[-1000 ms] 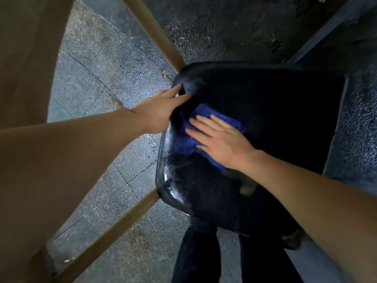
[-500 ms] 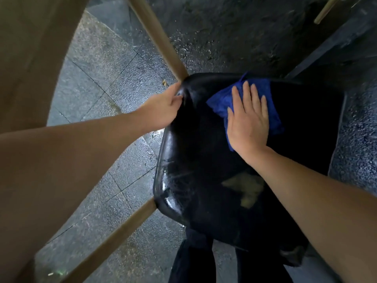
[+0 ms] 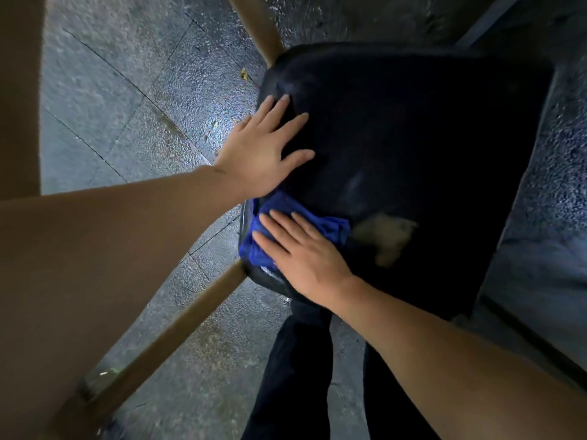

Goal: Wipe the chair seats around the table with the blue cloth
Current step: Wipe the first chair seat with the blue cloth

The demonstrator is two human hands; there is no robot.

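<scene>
A black chair seat [image 3: 413, 138] fills the upper right of the head view, with a pale smudge [image 3: 386, 235] near its middle. The blue cloth [image 3: 320, 225] lies bunched at the seat's near left edge. My right hand [image 3: 305, 258] presses flat on the cloth with straight fingers. My left hand [image 3: 263, 147] rests flat on the seat's left side, fingers spread, just above the cloth. Part of the cloth is hidden under my right palm.
Wooden chair legs [image 3: 178, 328] slant across the grey stone-tile floor [image 3: 133, 100] on the left; another leg [image 3: 257, 27] runs up behind the seat. My dark trouser legs [image 3: 295, 369] stand below the seat. A dark bar [image 3: 489, 17] crosses the top right.
My right hand has swept the cloth from the seat's far side down to its near left edge. My left hand left the seat's far left corner and now lies flat on the seat.
</scene>
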